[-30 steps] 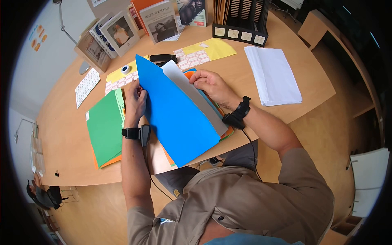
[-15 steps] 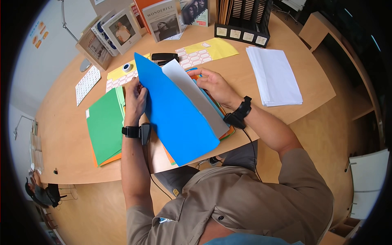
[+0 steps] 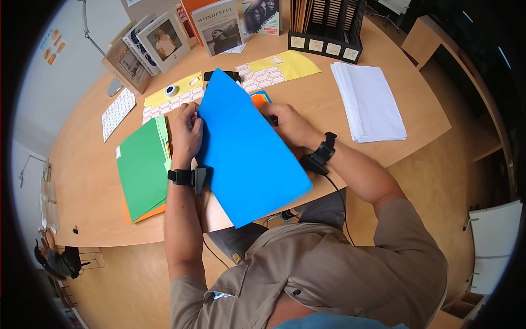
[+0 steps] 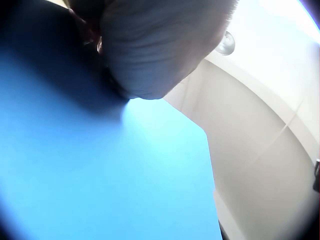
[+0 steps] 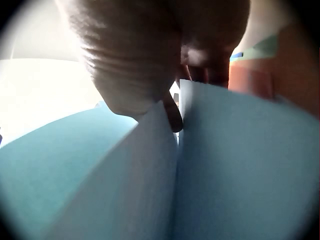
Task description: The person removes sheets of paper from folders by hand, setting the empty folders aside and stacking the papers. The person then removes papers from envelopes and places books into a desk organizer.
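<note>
A blue folder (image 3: 249, 148) stands tilted over the table's front edge, its broad cover facing up. My left hand (image 3: 187, 130) grips its left edge; in the left wrist view the curled hand (image 4: 160, 47) covers part of the folder (image 4: 150, 175). On the far side, my right hand (image 3: 293, 126) holds the folder's right part, most of its fingers hidden. The right wrist view has that hand (image 5: 145, 55) over the spread leaves, one fingertip (image 5: 173, 117) down in the gap between a pale sheet (image 5: 145, 165) and a bluish leaf (image 5: 245, 155). An orange folder (image 3: 258, 100) peeks out behind.
Green folders (image 3: 142, 170) lie left, over orange ones. White papers (image 3: 370, 104) are stacked right. Behind are label sheets (image 3: 263, 78), a tape roll (image 3: 171, 91), a black stapler (image 3: 233, 75), standing books (image 3: 219, 33) and a black file rack (image 3: 323, 49).
The blue cover has swung right and flattened toward me, hiding the white paper that showed inside it. My left hand has moved slightly right; my right fingers have gone down behind the folder's edge.
</note>
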Available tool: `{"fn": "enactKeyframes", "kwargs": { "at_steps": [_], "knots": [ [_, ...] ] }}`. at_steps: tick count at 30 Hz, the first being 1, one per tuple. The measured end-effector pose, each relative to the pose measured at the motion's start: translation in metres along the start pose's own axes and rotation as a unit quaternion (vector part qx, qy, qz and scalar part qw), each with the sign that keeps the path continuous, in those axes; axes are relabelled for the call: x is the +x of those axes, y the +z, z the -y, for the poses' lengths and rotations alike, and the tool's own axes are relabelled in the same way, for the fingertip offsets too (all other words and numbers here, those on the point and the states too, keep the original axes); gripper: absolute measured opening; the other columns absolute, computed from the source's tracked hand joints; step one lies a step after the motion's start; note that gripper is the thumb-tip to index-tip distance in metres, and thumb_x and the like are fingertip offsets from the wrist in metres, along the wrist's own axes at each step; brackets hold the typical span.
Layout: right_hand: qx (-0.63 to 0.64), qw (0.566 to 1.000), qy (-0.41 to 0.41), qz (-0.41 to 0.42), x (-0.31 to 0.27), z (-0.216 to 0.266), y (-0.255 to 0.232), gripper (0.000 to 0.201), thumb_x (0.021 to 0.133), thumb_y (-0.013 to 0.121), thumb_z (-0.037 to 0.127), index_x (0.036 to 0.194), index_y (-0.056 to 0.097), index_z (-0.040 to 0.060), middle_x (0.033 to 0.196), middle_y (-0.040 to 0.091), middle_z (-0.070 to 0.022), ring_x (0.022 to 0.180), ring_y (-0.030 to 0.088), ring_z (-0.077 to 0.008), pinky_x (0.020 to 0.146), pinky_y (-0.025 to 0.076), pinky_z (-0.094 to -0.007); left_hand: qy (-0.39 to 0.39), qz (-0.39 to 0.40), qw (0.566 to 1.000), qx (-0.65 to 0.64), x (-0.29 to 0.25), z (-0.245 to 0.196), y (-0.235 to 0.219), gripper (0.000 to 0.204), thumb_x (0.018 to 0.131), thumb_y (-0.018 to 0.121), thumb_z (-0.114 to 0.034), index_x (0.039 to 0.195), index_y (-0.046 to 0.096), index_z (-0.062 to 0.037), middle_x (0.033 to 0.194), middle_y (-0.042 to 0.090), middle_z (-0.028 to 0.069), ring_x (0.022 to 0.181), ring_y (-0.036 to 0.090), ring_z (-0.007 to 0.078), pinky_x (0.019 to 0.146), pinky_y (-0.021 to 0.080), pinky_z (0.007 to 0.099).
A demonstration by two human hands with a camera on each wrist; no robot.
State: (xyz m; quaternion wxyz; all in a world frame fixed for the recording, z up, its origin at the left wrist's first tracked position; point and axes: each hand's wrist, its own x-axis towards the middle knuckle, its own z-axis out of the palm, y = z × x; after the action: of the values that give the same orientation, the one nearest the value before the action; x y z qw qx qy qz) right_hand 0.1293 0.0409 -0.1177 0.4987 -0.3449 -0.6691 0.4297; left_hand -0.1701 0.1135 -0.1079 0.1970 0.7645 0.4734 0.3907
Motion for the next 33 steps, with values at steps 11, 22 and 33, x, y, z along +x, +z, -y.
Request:
{"fn": "enactKeyframes", "kwargs": {
  "at_steps": [11,22,33],
  "knots": [
    [-0.029,0.988,0.003,-0.149,0.011,-0.017,-0.023,0.026,0.107,0.066,0.017,0.123,0.073,-0.0016,0.103,0.08,-0.0135,0.089,0.072,-0.017,0.082,0.057,-0.0342,-0.19,0.11,0.952,-0.214,-0.01,-0.02,-0.028,0.01,0.09,0.063,-0.003,0.1,0.065,-0.0024,0.104,0.057,0.0003,0.09,0.057,0.0104,0.078,0.047,0.0275],
    [0.013,0.957,0.003,-0.291,0.017,-0.029,-0.062,0.027,0.109,0.066,0.02,0.124,0.071,-0.0014,0.102,0.076,-0.0057,0.085,0.066,-0.0089,0.076,0.054,-0.028,-0.185,0.205,0.96,-0.039,-0.015,-0.07,-0.077,0.031,0.091,0.058,0.003,0.12,0.065,-0.003,0.106,0.069,0.0032,0.088,0.062,0.0116,0.064,0.051,0.0285],
    [0.094,0.951,0.137,-0.263,0.019,-0.006,-0.092,0.035,0.106,0.06,0.01,0.135,0.063,-0.0092,0.123,0.073,-0.0156,0.106,0.072,-0.0213,0.096,0.055,-0.0315,-0.156,0.113,0.933,0.304,0.045,0.113,-0.262,0.041,0.098,0.054,-0.006,0.135,0.071,-0.0081,0.124,0.074,0.0262,0.118,0.071,0.0397,0.097,0.058,0.0494]
  ]
}}
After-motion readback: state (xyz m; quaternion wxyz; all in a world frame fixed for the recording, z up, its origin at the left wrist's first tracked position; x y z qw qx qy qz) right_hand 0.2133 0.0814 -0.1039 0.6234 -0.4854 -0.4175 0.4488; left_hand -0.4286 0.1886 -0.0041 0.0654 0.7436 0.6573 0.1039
